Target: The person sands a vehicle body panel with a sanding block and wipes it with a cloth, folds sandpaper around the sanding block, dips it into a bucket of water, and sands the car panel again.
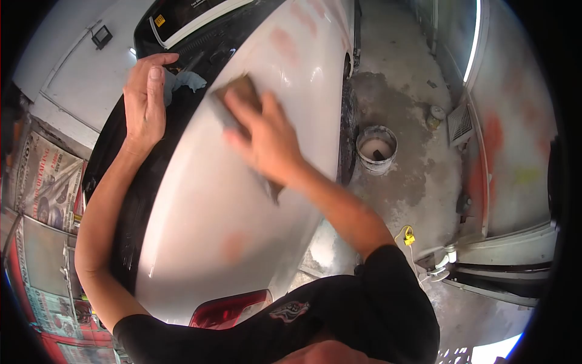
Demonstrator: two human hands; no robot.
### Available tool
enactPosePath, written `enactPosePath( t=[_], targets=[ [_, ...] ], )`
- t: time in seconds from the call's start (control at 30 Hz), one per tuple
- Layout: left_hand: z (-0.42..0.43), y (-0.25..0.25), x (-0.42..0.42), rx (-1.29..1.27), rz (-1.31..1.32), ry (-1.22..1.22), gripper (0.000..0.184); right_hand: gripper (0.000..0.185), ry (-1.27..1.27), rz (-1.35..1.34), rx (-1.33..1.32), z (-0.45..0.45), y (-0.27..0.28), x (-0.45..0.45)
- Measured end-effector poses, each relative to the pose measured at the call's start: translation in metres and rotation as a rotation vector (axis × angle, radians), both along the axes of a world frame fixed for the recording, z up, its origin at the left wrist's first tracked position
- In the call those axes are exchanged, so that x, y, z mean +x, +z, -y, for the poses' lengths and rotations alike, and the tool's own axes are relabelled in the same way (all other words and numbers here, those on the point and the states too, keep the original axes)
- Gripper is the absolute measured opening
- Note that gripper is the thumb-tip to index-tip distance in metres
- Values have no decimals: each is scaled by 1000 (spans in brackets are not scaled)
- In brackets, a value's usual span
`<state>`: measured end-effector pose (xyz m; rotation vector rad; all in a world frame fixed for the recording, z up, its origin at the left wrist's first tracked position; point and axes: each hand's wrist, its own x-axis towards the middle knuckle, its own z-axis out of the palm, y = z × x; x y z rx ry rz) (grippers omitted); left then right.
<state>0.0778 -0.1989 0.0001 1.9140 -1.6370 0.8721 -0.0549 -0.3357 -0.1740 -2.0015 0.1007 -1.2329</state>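
Note:
My right hand (267, 136), smeared by motion, presses a sanding block (244, 90) flat against the pale car panel (200, 200). The block looks brown, with grey sandpaper (223, 114) along its edge; a loose corner sticks out below my palm. My left hand (144, 100) is raised over the dark gap beside the panel, thumb up and fingers curled around a light blue cloth (191, 80). Part of the cloth is hidden behind the hand. Reddish patches (233, 247) show on the panel's whitish surface.
A red tail light (227, 309) sits close to my body. On the wet concrete floor (394, 103) to the right stands a bucket (376, 148) of cloudy liquid, with a dark piece inside. A yellow plug (408, 236) and a cable lie nearby. Car panels lean at the far right.

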Motion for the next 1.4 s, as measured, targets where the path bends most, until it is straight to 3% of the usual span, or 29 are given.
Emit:
enactPosePath(
  t=[0.07, 0.23, 0.37, 0.43, 0.57, 0.63, 0.8, 0.97, 1.07, 1.13, 1.17, 1.23, 1.4],
  targets=[
    [3, 1, 0, -55, 26, -32, 51, 64, 71, 48, -88, -18, -10, -18],
    [2, 3, -5, -5, 90, 6, 54, 55, -29, -150, 188, 69, 39, 51],
    [4, 3, 2, -30, 65, -48, 55, 65, 40, 72, -103, -15, 8, 1],
    [3, -1, 0, -32, 76, -41, 54, 64, 85, 36, -68, -15, 3, -6],
    [-2, 4, -2, 56, -14, 64, 58, 60, -54, -93, 126, 91, 35, 67],
    [-4, 5, -1, 95, 29, 133, 58, 61, -53, -117, 142, 88, 40, 63],
    [5, -1, -4, 16, -32, 60, 46, 68, 60, 154, -145, -12, -31, -15],
    [3, 1, -9, 140, 330, 52, 42, 59, -45, 21, 281, 121, -1, 82],
    [4, 5, -10, 166, 385, 81, 42, 61, 84, 86, 229, 87, -21, 53],
    [3, 4, -16, 203, 396, 76, 45, 65, 43, 210, -3, 19, -68, 14],
    [4, 4, -17, 219, 415, 54, 46, 68, 91, 149, -49, -6, -91, -9],
    [5, 5, -17, 244, 456, 17, 49, 66, 102, 237, -76, -2, -108, -7],
    [8, 7, -26, 273, 476, 0, 53, 59, -16, 42, 304, 148, -37, 86]
  ],
)
